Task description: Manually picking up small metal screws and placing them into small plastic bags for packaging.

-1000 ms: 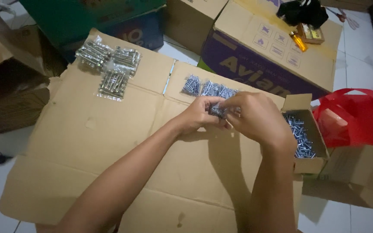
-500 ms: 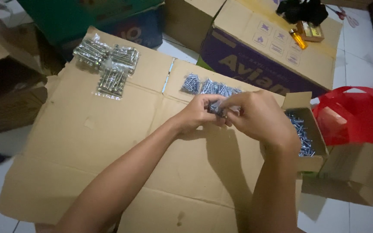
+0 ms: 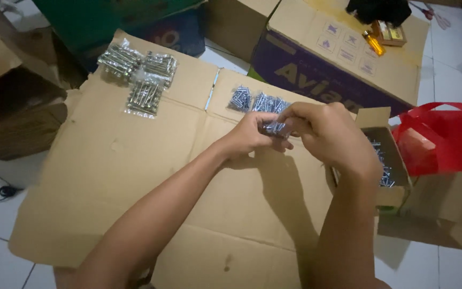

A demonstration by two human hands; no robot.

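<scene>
Your left hand (image 3: 249,140) and right hand (image 3: 330,134) both pinch one small packet of screws (image 3: 275,128) between them. Grip closed tight. More packets (image 3: 258,101) just beyond; open screw box (image 3: 386,166) right of grip.

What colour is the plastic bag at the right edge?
Red, seen in the head view: plastic bag.

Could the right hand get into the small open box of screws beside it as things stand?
Probably yes. The small open box sits just right of the right hand with its top open and nothing over it, though that hand and the left hand both grip a small packet of screws.
</scene>
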